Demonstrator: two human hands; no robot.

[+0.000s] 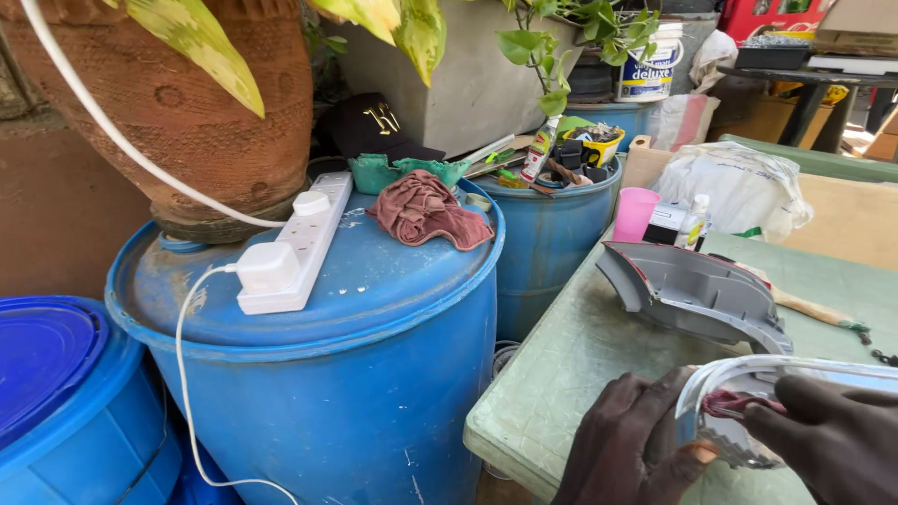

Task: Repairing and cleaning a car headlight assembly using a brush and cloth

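The big blue drum (355,374) looked like scuffed, dusty plastic, with a crumpled cloth rag (426,210) and a glossy white plastic power strip (295,245) on top. Grey shell piece (697,295) was smooth matt plastic, tabletop (561,365) worn and blotchy.

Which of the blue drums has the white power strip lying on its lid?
The big middle drum, beside the green table. Its lid holds the white power strip and a reddish rag. The far drum is heaped with clutter; the left one's lid is bare.
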